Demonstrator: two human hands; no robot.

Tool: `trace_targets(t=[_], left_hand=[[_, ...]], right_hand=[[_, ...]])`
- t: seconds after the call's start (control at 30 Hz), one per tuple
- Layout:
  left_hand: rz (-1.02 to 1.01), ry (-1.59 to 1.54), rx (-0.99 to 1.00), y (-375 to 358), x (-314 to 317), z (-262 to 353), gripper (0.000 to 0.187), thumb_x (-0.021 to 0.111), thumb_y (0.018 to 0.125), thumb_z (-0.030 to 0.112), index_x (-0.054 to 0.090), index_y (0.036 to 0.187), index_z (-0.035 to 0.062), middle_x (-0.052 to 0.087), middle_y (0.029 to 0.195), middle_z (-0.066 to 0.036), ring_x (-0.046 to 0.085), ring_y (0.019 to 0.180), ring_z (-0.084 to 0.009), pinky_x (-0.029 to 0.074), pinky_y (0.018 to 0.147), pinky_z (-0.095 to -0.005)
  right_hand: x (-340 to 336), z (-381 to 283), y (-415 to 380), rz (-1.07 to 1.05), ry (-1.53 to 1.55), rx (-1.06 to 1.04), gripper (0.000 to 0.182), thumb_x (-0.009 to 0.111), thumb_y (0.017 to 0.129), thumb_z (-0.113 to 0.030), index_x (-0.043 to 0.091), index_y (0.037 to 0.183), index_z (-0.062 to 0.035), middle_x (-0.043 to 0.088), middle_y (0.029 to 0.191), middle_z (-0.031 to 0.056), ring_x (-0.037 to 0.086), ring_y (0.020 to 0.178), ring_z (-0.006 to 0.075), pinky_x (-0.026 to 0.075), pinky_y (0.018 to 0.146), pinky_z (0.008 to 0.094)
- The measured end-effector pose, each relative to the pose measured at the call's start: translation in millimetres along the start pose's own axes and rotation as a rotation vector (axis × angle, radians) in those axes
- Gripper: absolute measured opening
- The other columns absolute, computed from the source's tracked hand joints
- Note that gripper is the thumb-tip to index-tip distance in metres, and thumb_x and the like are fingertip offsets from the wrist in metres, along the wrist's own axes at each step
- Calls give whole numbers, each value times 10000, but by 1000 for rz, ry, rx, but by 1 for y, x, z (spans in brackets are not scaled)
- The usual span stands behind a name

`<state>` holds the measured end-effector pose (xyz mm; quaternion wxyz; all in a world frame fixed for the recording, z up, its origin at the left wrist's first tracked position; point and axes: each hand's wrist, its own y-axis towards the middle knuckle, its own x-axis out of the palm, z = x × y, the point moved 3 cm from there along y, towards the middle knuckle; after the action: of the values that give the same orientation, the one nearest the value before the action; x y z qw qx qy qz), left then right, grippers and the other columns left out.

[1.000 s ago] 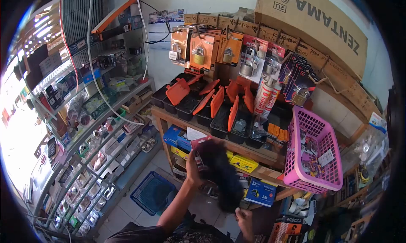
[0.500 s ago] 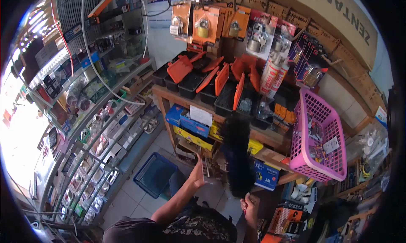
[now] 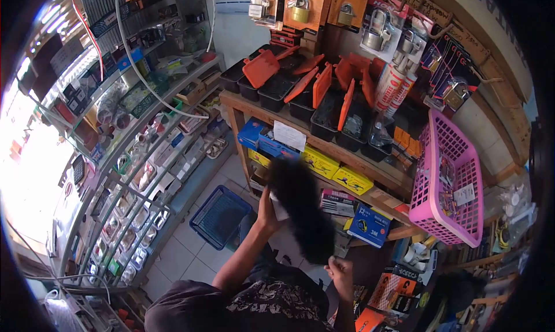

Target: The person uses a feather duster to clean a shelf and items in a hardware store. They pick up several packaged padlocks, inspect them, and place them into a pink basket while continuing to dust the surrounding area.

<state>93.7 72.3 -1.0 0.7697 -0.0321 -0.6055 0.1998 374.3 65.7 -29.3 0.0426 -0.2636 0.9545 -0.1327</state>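
A fluffy black duster slants across the middle of the view, blurred, its lower end at my right hand, whose fingers are wrapped round the handle. My left hand holds a pale, flat item, partly hidden behind the duster's fibres. Both hands are in front of the wooden shelf. Yellow boxes and blue boxes stand on its lower level, close to the duster's top.
Black bins with orange lids line the shelf top under hanging padlocks. To the right sits a pink basket. A blue crate rests on the tiled floor. Left is a glass display shelf.
The duster's top has swung left, over the item in my left hand. My left hand is slightly higher and further left. The camera view has shifted, so the shelf appears lower and further right.
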Motion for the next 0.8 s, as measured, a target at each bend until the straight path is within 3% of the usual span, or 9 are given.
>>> trace_targets(t=[0.03, 0.13, 0.27, 0.37, 0.47, 0.57, 0.63, 0.73, 0.8], left_hand=[[-185, 153, 241, 16, -20, -3, 566, 409, 978, 438, 425, 1408, 70, 558, 1305, -111, 522, 1224, -264, 368, 1081, -445], [-254, -188, 200, 10, -2, 11, 659, 425, 980, 444, 270, 1472, 35, 348, 1485, -116, 350, 1351, -247, 270, 1139, -379], [-199, -97, 70, 13, -14, 10, 654, 435, 978, 452, 296, 1458, 30, 372, 1459, -122, 357, 1340, -251, 265, 1141, -373], [125, 795, 632, 24, -27, 8, 818, 393, 905, 679, 385, 1418, 42, 459, 1395, -123, 469, 1248, -292, 385, 1046, -431], [-171, 25, 113, 14, -14, 12, 835, 359, 902, 700, 397, 1416, 45, 550, 1295, -96, 534, 1184, -267, 401, 1043, -391], [-88, 44, 100, 12, -8, 9, 763, 382, 926, 652, 410, 1418, 69, 548, 1312, -88, 538, 1181, -250, 406, 1033, -377], [-38, 70, 460, 19, -23, 14, 492, 453, 987, 382, 488, 1336, 36, 558, 1278, -82, 523, 1172, -244, 393, 1031, -395], [-400, 18, 62, 13, -27, 8, 487, 426, 995, 383, 488, 1337, 41, 547, 1286, -82, 518, 1177, -255, 397, 1034, -417], [-261, 303, 387, 24, -53, 11, 542, 382, 997, 462, 476, 1347, 58, 538, 1296, -108, 513, 1184, -280, 391, 1041, -437]], right_hand=[[1, 0, 1, -23, -140, -33, 422, 555, 972, -266, 510, 639, -11, 420, 538, -33, 394, 512, 38, 283, 475, 242], [13, -14, 3, 134, -387, -133, 409, 567, 959, -233, 485, 637, 7, 373, 547, -33, 353, 562, 39, 274, 498, 272], [30, 6, 8, 157, -219, -98, 415, 576, 948, -224, 447, 632, 10, 326, 559, -12, 304, 582, 55, 257, 502, 305], [38, 10, 7, 90, -452, -128, 552, 549, 960, -429, 409, 638, -4, 298, 562, 39, 270, 574, 116, 260, 511, 336], [29, 9, 11, 200, -208, -139, 547, 573, 956, -409, 367, 618, -30, 274, 552, 16, 251, 574, 100, 225, 506, 344], [26, 8, 6, 106, -371, -129, 504, 566, 961, -355, 405, 621, -19, 299, 555, -6, 271, 574, 82, 253, 505, 327], [15, 12, 7, 136, -499, -138, 466, 575, 963, -301, 450, 630, 0, 371, 544, -10, 326, 574, 67, 294, 513, 306], [6, 13, 3, 93, -311, -98, 536, 515, 976, -452, 479, 614, -59, 355, 497, 45, 349, 489, 101, 307, 494, 328], [-12, -14, -9, -18, -218, -22, 505, 547, 964, -438, 563, 648, -44, 407, 506, 57, 358, 495, 98, 339, 487, 328]])
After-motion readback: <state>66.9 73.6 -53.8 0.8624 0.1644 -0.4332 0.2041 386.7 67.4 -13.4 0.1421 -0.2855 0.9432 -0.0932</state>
